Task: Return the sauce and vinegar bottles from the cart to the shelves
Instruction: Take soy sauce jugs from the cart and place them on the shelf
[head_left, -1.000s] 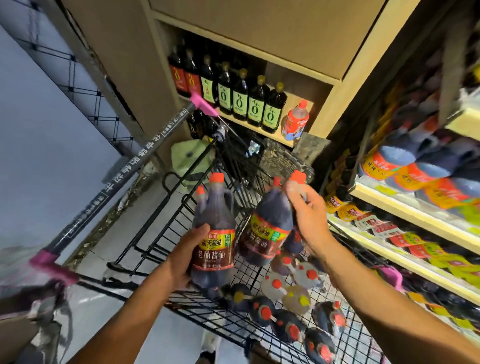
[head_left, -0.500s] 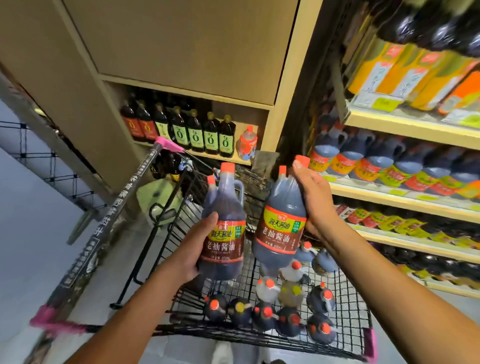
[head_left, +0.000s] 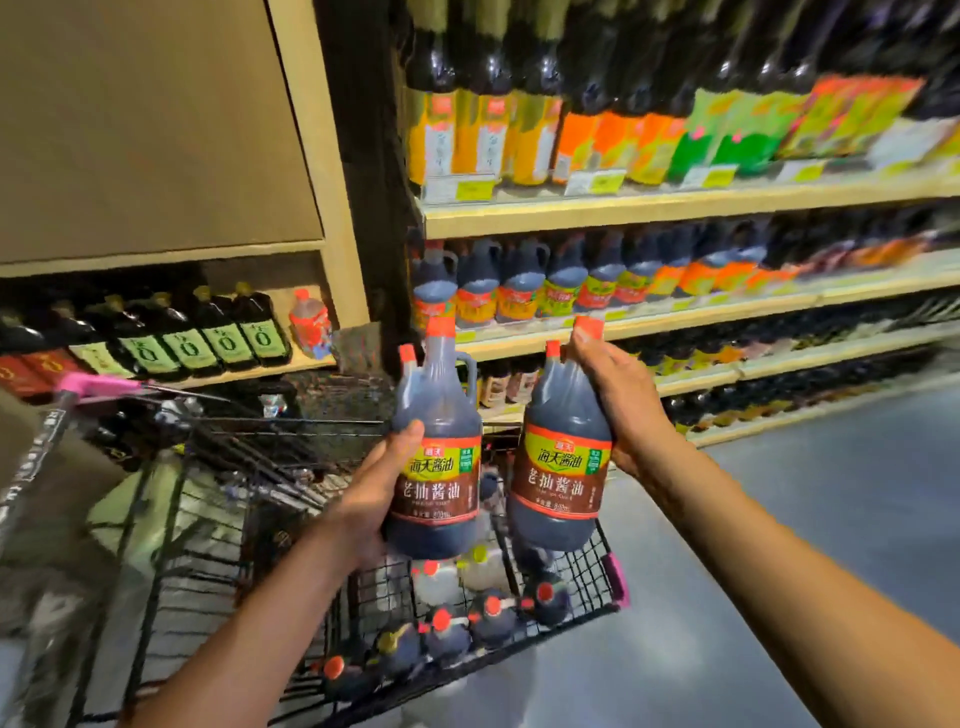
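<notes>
Bottles (head_left: 441, 621) in cart (head_left: 587, 566), shelves (head_left: 675, 208) behind

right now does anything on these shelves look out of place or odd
One thing: a pale red-labelled bottle stands at the right end of the dark green-labelled bottles on the left shelf. It matches none beside it.

This is a grocery shop, in the sauce and vinegar aisle. Long shelves (head_left: 675, 210) run across the right half of the frame, tier above tier, each packed with rows of identical dark bottles (head_left: 522, 283) in bright labels. Small price tags (head_left: 595, 182) sit along the shelf edges. At lower left stands a black wire shopping cart (head_left: 576, 566) with a pink handle (head_left: 93, 384), and a smooth grey floor (head_left: 831, 519) fills the lower right.
</notes>
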